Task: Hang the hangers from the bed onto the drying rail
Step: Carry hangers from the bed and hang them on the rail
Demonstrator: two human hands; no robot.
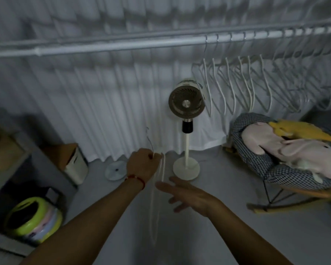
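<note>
Overhead, the rail (122, 44) spans the room with a row of hangers (237, 83) bunched at its right end, above a fan (186, 104). Lower down, the left hand (141, 165) grips a bundle of white hangers (157, 197) dangling edge-on, its fingers curled round their necks. Just beside them, the right hand (189, 196) has its fingers spread wide, holding nothing.

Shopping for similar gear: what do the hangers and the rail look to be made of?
Hangers: thin white rods with bare silvery hooks, likely coated wire or plastic over metal. Rail: smooth white tube with a joint collar, probably painted metal. The dim, blurred view leaves both uncertain.
</note>
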